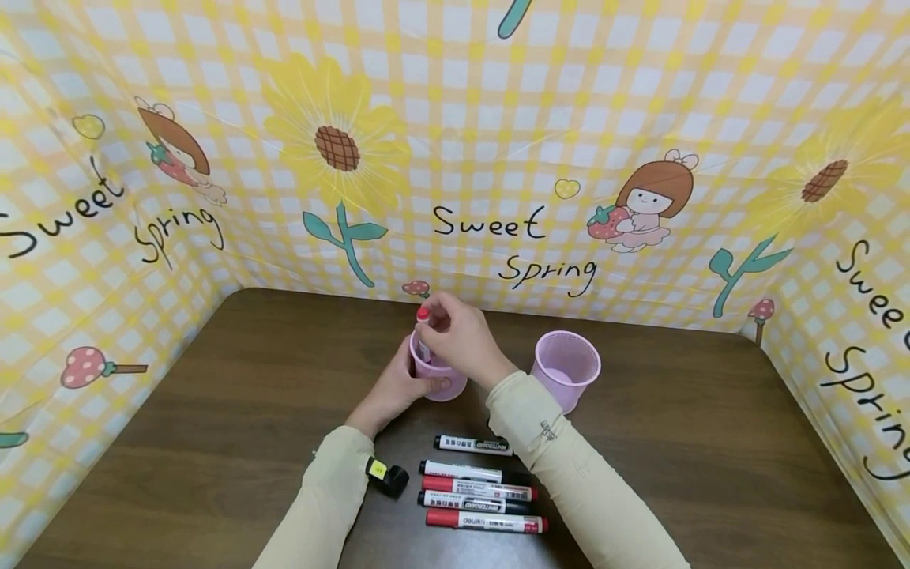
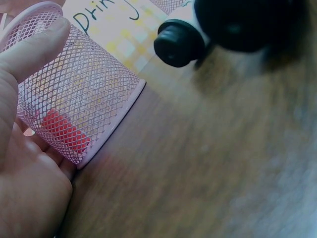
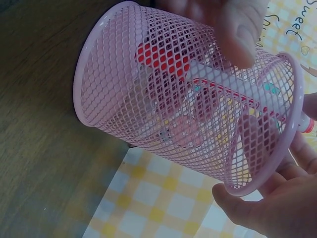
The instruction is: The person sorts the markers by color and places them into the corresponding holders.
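In the head view, my left hand (image 1: 398, 385) grips a pink mesh pen cup (image 1: 455, 386) from its left side, thumb across the front. My right hand (image 1: 465, 340) is over the rim and pinches the upper end of a red marker (image 1: 423, 314). The marker stands inside that cup, its red cap (image 3: 163, 59) low down behind the mesh in the right wrist view. Its other end pokes out past the rim, between the right fingers. Seen from the left wrist, the same red cap (image 2: 64, 131) shows near the cup's base.
A second pink mesh cup (image 1: 558, 397) stands to the right of the right hand. Nearer the body, several red and black whiteboard markers (image 1: 483, 521) lie side by side on the brown table (image 1: 213, 442). Yellow checked cloth (image 1: 469, 158) walls the back and sides.
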`<move>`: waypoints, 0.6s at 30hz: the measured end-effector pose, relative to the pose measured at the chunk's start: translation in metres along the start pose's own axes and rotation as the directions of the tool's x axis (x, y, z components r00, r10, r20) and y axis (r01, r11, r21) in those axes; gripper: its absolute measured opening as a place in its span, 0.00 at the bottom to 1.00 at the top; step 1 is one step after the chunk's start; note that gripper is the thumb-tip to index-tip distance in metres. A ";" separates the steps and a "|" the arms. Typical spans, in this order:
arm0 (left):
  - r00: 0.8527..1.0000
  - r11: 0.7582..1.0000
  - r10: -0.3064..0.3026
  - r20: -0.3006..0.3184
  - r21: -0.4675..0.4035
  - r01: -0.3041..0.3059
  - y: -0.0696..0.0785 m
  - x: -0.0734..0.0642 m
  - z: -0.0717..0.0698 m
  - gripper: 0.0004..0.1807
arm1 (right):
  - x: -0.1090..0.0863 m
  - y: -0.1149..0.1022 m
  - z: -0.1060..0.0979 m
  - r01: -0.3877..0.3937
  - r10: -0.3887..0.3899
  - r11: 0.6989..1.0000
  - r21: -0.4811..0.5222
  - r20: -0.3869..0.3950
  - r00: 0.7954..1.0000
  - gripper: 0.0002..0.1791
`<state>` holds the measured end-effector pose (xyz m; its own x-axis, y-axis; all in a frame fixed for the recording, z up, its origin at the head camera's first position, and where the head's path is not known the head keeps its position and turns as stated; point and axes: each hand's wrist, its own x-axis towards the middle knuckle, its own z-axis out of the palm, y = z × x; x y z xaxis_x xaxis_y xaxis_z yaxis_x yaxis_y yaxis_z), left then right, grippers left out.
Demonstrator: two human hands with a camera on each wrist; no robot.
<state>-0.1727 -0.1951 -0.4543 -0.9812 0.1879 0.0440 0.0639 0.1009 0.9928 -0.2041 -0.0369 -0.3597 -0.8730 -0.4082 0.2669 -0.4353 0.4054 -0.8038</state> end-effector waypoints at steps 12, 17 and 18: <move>1.000 1.000 -0.001 0.013 -0.028 0.001 0.000 0.002 0.000 0.51 | -0.013 -0.014 -0.026 0.000 0.006 0.998 0.067 -0.092 0.996 0.20; 1.000 1.000 0.000 0.002 -0.024 0.000 0.000 0.001 0.000 0.52 | -0.039 -0.022 -0.049 0.089 -0.072 0.992 0.092 -0.172 0.982 0.17; 1.000 1.000 0.000 -0.002 -0.023 0.000 0.000 0.000 0.000 0.52 | -0.046 -0.023 -0.053 0.101 -0.083 0.990 0.101 -0.171 0.982 0.16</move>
<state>-0.1730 -0.1953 -0.4542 -0.9816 0.1859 0.0442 0.0597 0.0788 0.9951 -0.1656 0.0157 -0.3260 -0.8587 -0.2947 0.4193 -0.4968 0.2778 -0.8222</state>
